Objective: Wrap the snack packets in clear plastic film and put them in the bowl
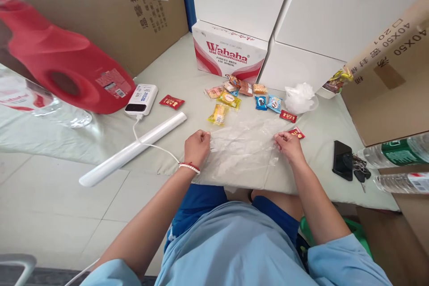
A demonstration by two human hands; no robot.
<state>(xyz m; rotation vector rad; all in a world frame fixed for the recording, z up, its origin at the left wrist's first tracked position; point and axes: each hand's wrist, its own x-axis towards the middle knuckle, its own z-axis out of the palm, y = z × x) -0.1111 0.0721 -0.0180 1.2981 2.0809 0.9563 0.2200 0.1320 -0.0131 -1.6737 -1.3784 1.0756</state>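
Plastic bag (241, 146), clear and crinkled: I see it near the frame's centre, spread on a pale green table (313, 165), left hand (197, 147) pinching one edge, right hand (288, 144) pinching the other, wrapped snacks (229, 99) just above.

The bag (239, 145) lies over the table (170, 73), before the snacks (229, 99); the Wahaha box (229, 53) stands behind them, the power bank (142, 98) left, the phone (342, 161) right.

Single head-worn view, forward and down
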